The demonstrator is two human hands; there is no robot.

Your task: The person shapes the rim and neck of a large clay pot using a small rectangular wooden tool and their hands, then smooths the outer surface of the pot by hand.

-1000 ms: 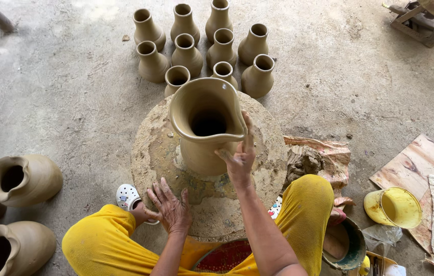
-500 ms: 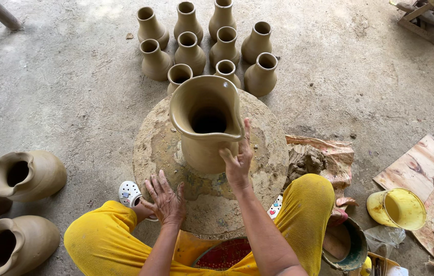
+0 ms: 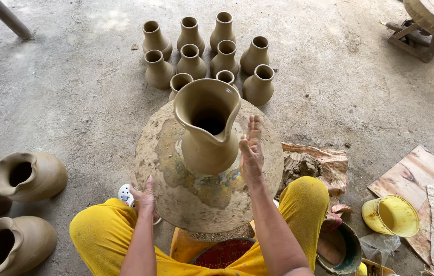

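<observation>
Wet clay pitcher on a round potter's wheel, both hands open, grasping nothing.

Tall pitcher (image 3: pixel 208 125), smooth damp brown clay, narrow waist, flared lip pinched to a spout, stands upright at the centre of the wheel head (image 3: pixel 176 199), a crusted disc smeared with slip. Right hand (image 3: pixel 251 148), clay-coated, fingers straight and together, sits at 3 o'clock just beside the pitcher's body; contact cannot be told. Left hand (image 3: pixel 144 197) rests flat on the wheel rim at 8 o'clock. At 12 o'clock, small matte vases (image 3: pixel 191 59) cluster on rough concrete floor (image 3: pixel 74 92). At 9 o'clock, fat round-bellied jugs (image 3: pixel 28 176). At 4 o'clock, yellow plastic tub (image 3: pixel 392 215).
</observation>
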